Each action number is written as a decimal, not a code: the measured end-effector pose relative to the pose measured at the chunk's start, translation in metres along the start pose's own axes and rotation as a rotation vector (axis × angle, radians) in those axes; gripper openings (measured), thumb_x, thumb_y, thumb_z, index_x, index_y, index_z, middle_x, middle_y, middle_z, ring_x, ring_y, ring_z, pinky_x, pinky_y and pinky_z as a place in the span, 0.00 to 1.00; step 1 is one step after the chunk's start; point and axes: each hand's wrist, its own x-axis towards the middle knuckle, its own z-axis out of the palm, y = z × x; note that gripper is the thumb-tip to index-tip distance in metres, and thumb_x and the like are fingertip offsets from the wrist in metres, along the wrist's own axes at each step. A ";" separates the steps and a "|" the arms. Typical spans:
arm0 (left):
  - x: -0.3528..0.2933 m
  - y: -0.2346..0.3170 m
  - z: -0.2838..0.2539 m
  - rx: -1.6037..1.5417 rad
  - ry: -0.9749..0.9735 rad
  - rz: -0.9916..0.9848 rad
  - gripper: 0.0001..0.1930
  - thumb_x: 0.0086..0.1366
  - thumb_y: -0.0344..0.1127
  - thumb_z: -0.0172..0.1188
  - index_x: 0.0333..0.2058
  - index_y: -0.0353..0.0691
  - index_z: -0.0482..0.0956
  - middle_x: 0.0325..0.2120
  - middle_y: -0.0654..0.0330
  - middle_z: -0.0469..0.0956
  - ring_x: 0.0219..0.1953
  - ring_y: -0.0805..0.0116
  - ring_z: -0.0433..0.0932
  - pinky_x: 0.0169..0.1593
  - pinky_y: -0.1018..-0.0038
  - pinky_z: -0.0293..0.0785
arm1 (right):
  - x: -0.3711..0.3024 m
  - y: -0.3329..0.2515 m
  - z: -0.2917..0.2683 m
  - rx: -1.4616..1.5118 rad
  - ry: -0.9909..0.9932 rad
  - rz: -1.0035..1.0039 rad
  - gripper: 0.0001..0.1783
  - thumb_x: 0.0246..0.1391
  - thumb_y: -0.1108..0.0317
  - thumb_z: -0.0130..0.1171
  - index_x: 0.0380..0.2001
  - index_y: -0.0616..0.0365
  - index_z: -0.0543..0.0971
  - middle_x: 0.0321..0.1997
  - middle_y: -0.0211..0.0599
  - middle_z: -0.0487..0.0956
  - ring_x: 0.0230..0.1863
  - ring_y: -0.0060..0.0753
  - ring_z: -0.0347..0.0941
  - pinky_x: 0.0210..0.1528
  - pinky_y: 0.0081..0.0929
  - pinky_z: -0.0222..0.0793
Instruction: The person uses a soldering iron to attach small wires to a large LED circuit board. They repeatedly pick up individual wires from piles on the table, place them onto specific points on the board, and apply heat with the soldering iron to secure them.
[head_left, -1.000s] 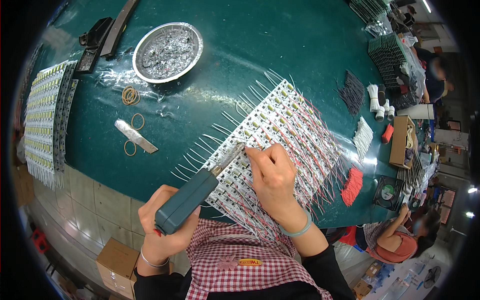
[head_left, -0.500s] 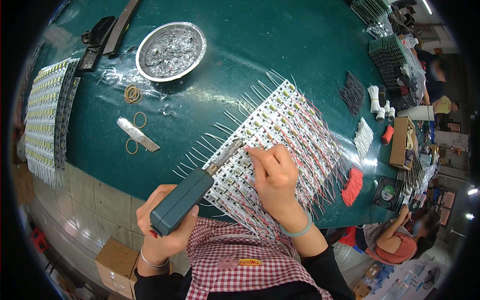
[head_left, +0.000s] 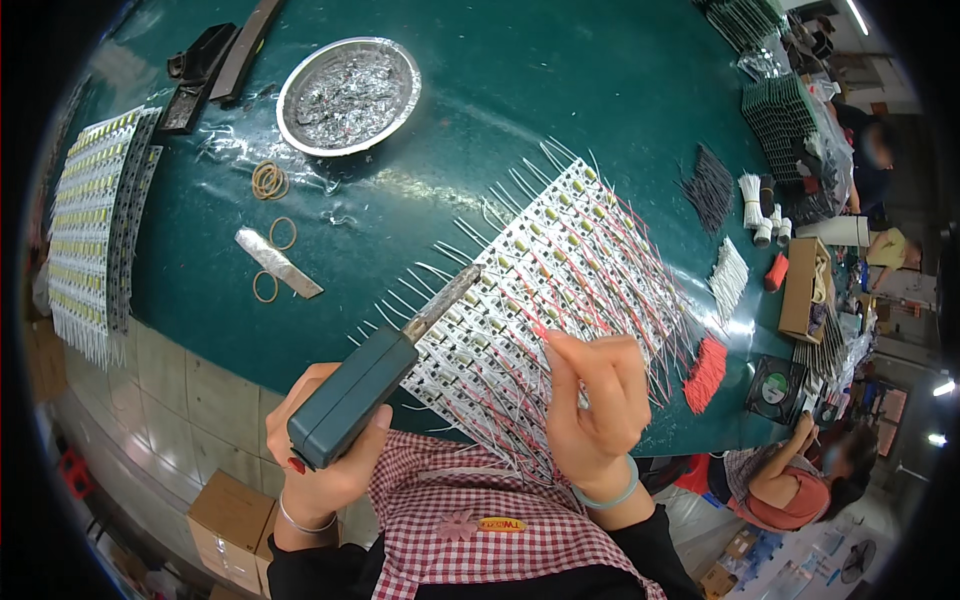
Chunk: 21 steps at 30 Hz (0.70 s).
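My left hand is wrapped round a dark green soldering gun. The gun's long metal tip reaches over the upper left part of a white panel of small circuit boards. White wires stick out along the panel's far edge, and red and white wires lie across it. Over the panel's near right part, the thumb and forefinger of my right hand are pinched on red wires. The other ends of these wires are hard to tell from those on the panel.
A metal bowl of silvery scraps stands on the green table. Nearby lie a silver bar and rubber bands. Wired panels hang over the left edge. Black, white and red wire bundles lie right. A co-worker sits beyond.
My right hand has drawn back from the soldering tip, toward the lower right, with red wires in its pinch. My left hand and the gun have shifted slightly left.
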 end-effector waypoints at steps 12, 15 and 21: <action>-0.002 0.000 -0.003 0.004 0.009 0.001 0.14 0.46 0.22 0.68 0.34 0.26 0.81 0.33 0.49 0.81 0.30 0.64 0.80 0.34 0.74 0.75 | 0.002 0.014 0.036 -0.220 -0.238 0.057 0.05 0.51 0.74 0.63 0.27 0.57 0.76 0.26 0.36 0.67 0.29 0.40 0.68 0.29 0.36 0.62; -0.003 0.000 -0.004 -0.026 0.026 -0.012 0.14 0.47 0.22 0.68 0.34 0.26 0.81 0.33 0.49 0.81 0.31 0.64 0.80 0.35 0.74 0.75 | 0.005 0.013 0.034 -0.266 -0.299 0.047 0.04 0.51 0.73 0.61 0.26 0.57 0.76 0.27 0.36 0.69 0.30 0.40 0.69 0.32 0.36 0.61; -0.006 0.002 -0.006 -0.050 0.039 -0.097 0.13 0.49 0.23 0.68 0.36 0.27 0.81 0.35 0.51 0.81 0.33 0.66 0.80 0.37 0.74 0.75 | 0.023 0.009 0.031 -0.408 -0.483 -0.020 0.03 0.42 0.76 0.57 0.22 0.56 0.75 0.26 0.35 0.70 0.32 0.37 0.71 0.35 0.35 0.59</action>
